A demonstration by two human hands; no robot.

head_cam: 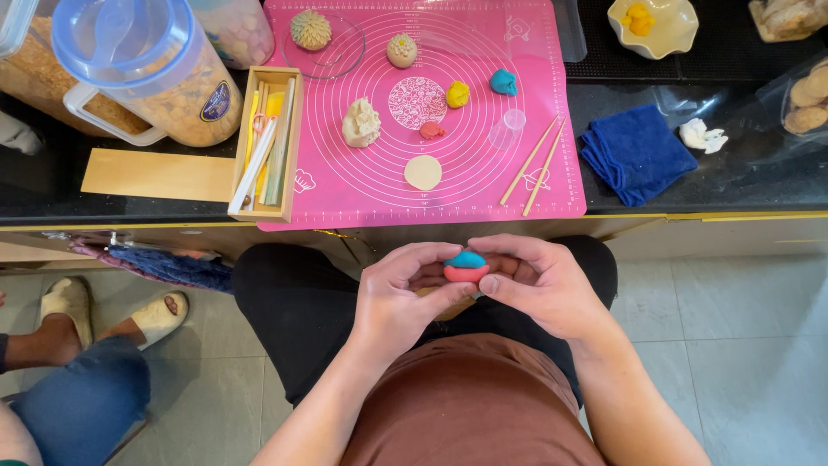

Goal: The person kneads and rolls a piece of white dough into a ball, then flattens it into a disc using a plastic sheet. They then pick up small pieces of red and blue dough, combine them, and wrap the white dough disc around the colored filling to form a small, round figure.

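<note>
Two hands, left hand (pixel 398 298) and right hand (pixel 536 283), pinch a teal-on-red dough ball (pixel 466 266) over the lap, below the tabletop (pixel 690 185); we judge even, light fingertip pressure keeps both colours joined.

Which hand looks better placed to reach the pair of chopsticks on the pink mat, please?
Probably the right hand. Both hands pinch the blue-and-red dough piece, but the chopsticks lie at the right side of the pink mat, on the right hand's side; the left hand would cross over.
</note>
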